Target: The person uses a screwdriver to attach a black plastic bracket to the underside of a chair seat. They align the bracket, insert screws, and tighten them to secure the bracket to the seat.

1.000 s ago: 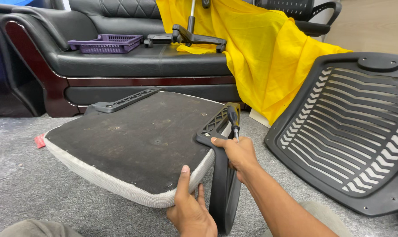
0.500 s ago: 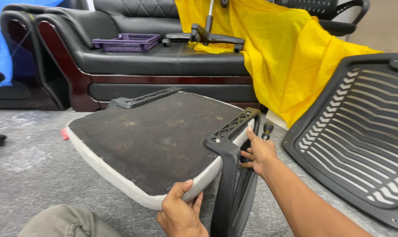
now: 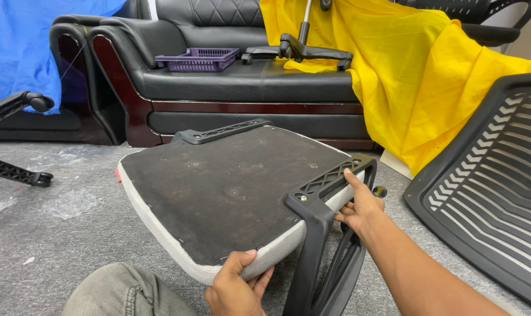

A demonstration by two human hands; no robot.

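An office chair seat (image 3: 230, 187) lies upside down and tilted, its dark underside up, with a grey fabric rim. My left hand (image 3: 235, 288) grips the seat's near edge, thumb on top. A black plastic armrest bracket (image 3: 321, 199) sits on the seat's right side and bends down past the edge. My right hand (image 3: 359, 206) holds this bracket, with fingers on its ribbed top bar. A second armrest bracket (image 3: 218, 131) lies along the seat's far edge.
A black leather sofa (image 3: 218, 88) stands behind, carrying a purple basket (image 3: 198, 58) and a chair base (image 3: 297, 50). Yellow cloth (image 3: 418, 76) drapes at right. A black slatted chair back (image 3: 494, 181) lies at right. Another black chair base (image 3: 14, 140) sits at left.
The view has shifted so the seat sits further right and nearer. My right hand has slid up along the armrest bracket; my left hand keeps its hold on the seat edge.
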